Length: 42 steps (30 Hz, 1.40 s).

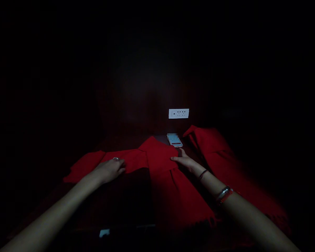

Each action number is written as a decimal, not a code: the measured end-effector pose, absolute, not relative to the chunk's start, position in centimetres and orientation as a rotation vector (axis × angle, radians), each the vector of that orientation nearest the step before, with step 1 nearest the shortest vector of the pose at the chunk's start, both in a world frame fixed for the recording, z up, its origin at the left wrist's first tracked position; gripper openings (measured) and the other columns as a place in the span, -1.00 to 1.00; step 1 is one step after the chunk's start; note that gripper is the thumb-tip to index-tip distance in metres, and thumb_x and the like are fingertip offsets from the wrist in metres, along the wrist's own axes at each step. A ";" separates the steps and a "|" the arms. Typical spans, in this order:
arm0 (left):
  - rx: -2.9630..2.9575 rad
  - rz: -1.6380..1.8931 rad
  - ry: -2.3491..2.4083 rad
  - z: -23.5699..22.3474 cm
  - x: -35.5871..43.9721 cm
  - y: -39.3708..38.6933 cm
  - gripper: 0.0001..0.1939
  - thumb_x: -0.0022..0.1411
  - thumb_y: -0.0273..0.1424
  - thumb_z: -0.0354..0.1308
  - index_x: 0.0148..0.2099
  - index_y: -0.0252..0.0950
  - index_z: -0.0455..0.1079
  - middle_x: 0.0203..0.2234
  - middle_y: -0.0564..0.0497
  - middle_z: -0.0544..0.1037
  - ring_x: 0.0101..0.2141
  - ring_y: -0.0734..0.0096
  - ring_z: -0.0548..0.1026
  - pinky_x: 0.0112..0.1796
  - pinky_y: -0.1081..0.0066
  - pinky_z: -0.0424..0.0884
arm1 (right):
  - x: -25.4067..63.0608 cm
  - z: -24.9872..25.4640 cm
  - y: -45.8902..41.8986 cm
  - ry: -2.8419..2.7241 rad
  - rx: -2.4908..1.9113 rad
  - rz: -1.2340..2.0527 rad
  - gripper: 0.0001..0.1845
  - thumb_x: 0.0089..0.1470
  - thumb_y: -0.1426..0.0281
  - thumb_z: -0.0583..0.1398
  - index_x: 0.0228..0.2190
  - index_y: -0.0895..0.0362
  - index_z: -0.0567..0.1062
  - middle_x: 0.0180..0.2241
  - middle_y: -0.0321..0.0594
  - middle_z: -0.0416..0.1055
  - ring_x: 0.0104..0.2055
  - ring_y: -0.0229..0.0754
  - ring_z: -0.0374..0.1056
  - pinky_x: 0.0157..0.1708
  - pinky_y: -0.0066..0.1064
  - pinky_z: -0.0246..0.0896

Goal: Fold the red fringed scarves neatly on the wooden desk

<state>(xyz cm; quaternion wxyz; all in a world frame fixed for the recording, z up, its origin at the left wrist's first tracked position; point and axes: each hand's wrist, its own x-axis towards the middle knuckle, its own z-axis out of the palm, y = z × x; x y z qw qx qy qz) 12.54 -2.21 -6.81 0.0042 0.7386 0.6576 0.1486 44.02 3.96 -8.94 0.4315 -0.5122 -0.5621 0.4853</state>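
A red fringed scarf [162, 154] lies folded across a dark surface, with one wide length running toward me. On its left stretch rests my left hand [109, 170], a ring on one finger, thumb and fingers apart and partly lost in shadow. My right hand [185, 160] pinches the scarf's folded right edge, thumb on top and the other fingers at the far side. Another length of red fringed cloth [225, 164] lies to the right, beyond my right forearm; whether it belongs to the same scarf I cannot tell.
A phone with a lit screen [175, 140] lies just behind the scarf. Above it, a white socket plate [179, 113] is set in the dark back wall. Near the front edge shows a small pale patch [104, 233]. Deep shadow hides the surroundings.
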 end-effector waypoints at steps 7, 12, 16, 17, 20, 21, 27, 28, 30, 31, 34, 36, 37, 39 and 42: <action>2.319 0.486 1.827 -9.7 22.2 -0.6 -0.44 0.11 -0.11 -0.17 0.07 -0.37 0.08 -0.08 -0.18 0.30 -0.07 0.25 0.26 -0.11 0.36 0.16 | 42.8 -8.8 1.7 -1.300 -1.285 1.181 -0.19 -0.29 0.56 0.12 0.03 0.07 -0.06 -0.04 -0.16 0.17 -0.08 -0.24 0.20 -0.14 -0.37 0.15; 2.277 0.334 1.967 -10.1 22.6 0.5 -0.46 0.13 -0.10 -0.22 -0.03 -0.40 0.21 -0.13 -0.24 0.33 -0.09 0.18 0.27 -0.14 0.28 0.18 | 42.5 -7.5 1.6 -1.028 -1.252 1.435 -0.23 -0.22 0.54 0.06 0.05 0.10 -0.12 -0.08 -0.05 0.22 -0.28 -0.20 0.32 -0.35 -0.32 0.28; 2.326 0.172 2.094 -9.8 22.6 -1.5 -0.45 0.10 -0.03 -0.24 -0.13 -0.33 0.32 -0.10 -0.26 0.29 -0.09 0.01 0.24 -0.19 0.12 0.19 | 43.9 -8.0 0.3 -1.240 -1.345 1.456 -0.10 -0.24 0.40 0.16 0.09 0.12 -0.20 -0.03 0.02 0.17 -0.22 -0.12 0.30 -0.33 -0.29 0.26; 2.347 0.192 2.100 -9.8 22.7 -1.9 -0.47 0.10 -0.04 -0.22 -0.12 -0.32 0.31 -0.09 -0.24 0.28 -0.07 0.01 0.22 -0.17 0.12 0.18 | 44.4 -8.3 -0.2 -1.359 -1.355 1.408 -0.07 -0.26 0.40 0.17 0.10 0.12 -0.19 -0.02 0.00 0.16 -0.17 -0.12 0.27 -0.26 -0.29 0.23; 2.476 0.338 2.001 -10.0 23.1 -2.6 -0.49 0.14 -0.12 -0.19 0.01 -0.33 0.21 0.00 -0.22 0.20 0.02 0.11 0.11 -0.06 0.21 0.09 | 45.5 -8.8 -1.0 -1.727 -1.433 1.159 -0.08 -0.31 0.49 0.18 0.10 0.16 -0.11 0.01 -0.06 0.13 -0.03 -0.13 0.14 -0.07 -0.32 0.05; 2.530 0.390 1.923 -10.1 23.2 -2.5 -0.47 0.14 -0.13 -0.19 0.07 -0.34 0.13 0.05 -0.21 0.13 0.06 0.15 0.04 -0.03 0.24 0.04 | 45.8 -8.9 -1.2 -1.819 -1.467 1.085 -0.09 -0.32 0.51 0.18 0.09 0.18 -0.07 0.02 -0.06 0.12 0.00 -0.12 0.11 -0.04 -0.31 0.00; 2.452 0.133 1.572 -11.1 23.2 -0.9 -0.32 0.03 0.04 -0.17 0.17 -0.08 -0.15 0.16 -0.04 -0.17 0.11 -0.01 -0.20 -0.01 0.03 -0.14 | 47.2 -9.5 -1.5 -1.889 -1.444 1.042 -0.18 -0.29 0.54 0.14 0.07 0.18 0.02 -0.05 -0.10 0.22 -0.10 -0.17 0.20 -0.13 -0.35 0.08; 2.417 0.095 1.581 -11.3 23.1 -0.8 -0.30 0.02 0.05 -0.17 0.17 -0.07 -0.15 0.16 -0.04 -0.17 0.11 -0.03 -0.22 -0.01 0.00 -0.17 | 47.4 -9.5 -1.6 -1.881 -1.458 1.057 -0.21 -0.27 0.54 0.13 0.07 0.16 0.03 -0.09 -0.12 0.27 -0.15 -0.19 0.23 -0.18 -0.38 0.11; 2.433 0.128 1.587 -11.4 23.1 -0.9 -0.30 0.03 0.04 -0.16 0.18 -0.09 -0.16 0.17 -0.06 -0.19 0.12 0.01 -0.25 0.00 0.01 -0.20 | 47.6 -9.5 -1.7 -1.913 -1.516 1.014 -0.24 -0.25 0.51 0.14 0.06 0.14 0.06 -0.21 -0.16 0.35 -0.26 -0.22 0.28 -0.26 -0.41 0.14; 2.476 0.179 1.574 -11.4 23.2 -1.2 -0.30 0.03 0.02 -0.15 0.18 -0.11 -0.15 0.16 -0.08 -0.18 0.12 0.04 -0.25 0.01 0.04 -0.19 | 47.6 -9.4 -1.7 -1.947 -1.542 0.954 -0.23 -0.25 0.49 0.15 0.06 0.13 0.06 -0.27 -0.19 0.37 -0.31 -0.23 0.29 -0.29 -0.42 0.14; 2.615 0.372 1.565 -11.1 23.9 -2.3 -0.32 0.02 -0.05 -0.06 0.16 -0.18 -0.07 0.12 -0.12 -0.02 0.09 0.12 -0.05 0.00 0.19 -0.04 | 46.7 -9.1 -1.6 -2.024 -1.536 0.744 -0.22 -0.23 0.45 0.16 0.07 0.15 0.03 -0.45 -0.27 0.37 -0.43 -0.25 0.27 -0.37 -0.45 0.13; 2.580 0.456 1.726 -10.8 24.4 -2.9 -0.38 0.03 -0.10 -0.03 0.12 -0.25 0.03 0.03 -0.16 0.14 0.00 0.15 0.13 -0.06 0.28 0.09 | 45.9 -9.3 -1.3 -2.025 -1.512 0.668 -0.26 -0.22 0.48 0.14 0.05 0.18 0.06 -0.52 -0.30 0.34 -0.48 -0.27 0.25 -0.41 -0.47 0.13; 2.505 0.469 1.841 -10.7 24.5 -3.1 -0.41 0.05 -0.12 -0.04 0.10 -0.28 0.06 -0.03 -0.18 0.21 -0.05 0.15 0.21 -0.11 0.30 0.15 | 45.6 -9.5 -1.2 -2.007 -1.503 0.646 -0.30 -0.22 0.50 0.12 0.04 0.19 0.10 -0.54 -0.31 0.33 -0.48 -0.28 0.25 -0.41 -0.48 0.13; 2.309 0.419 1.996 -10.5 24.7 -3.3 -0.42 0.06 -0.15 -0.05 0.09 -0.31 0.05 -0.15 -0.18 0.32 -0.16 0.17 0.31 -0.22 0.33 0.23 | 45.2 -10.0 -0.9 -1.931 -1.505 0.637 -0.37 -0.22 0.52 0.10 -0.01 0.19 0.18 -0.55 -0.32 0.32 -0.48 -0.29 0.24 -0.40 -0.49 0.13; 2.124 0.305 1.999 -10.0 24.6 -3.1 -0.41 0.05 -0.24 -0.01 0.12 -0.27 -0.03 -0.30 -0.12 0.41 -0.28 0.23 0.39 -0.33 0.37 0.27 | 45.3 -10.4 -0.6 -1.803 -1.530 0.665 -0.44 -0.21 0.53 0.06 -0.06 0.16 0.25 -0.54 -0.33 0.31 -0.48 -0.29 0.23 -0.40 -0.50 0.14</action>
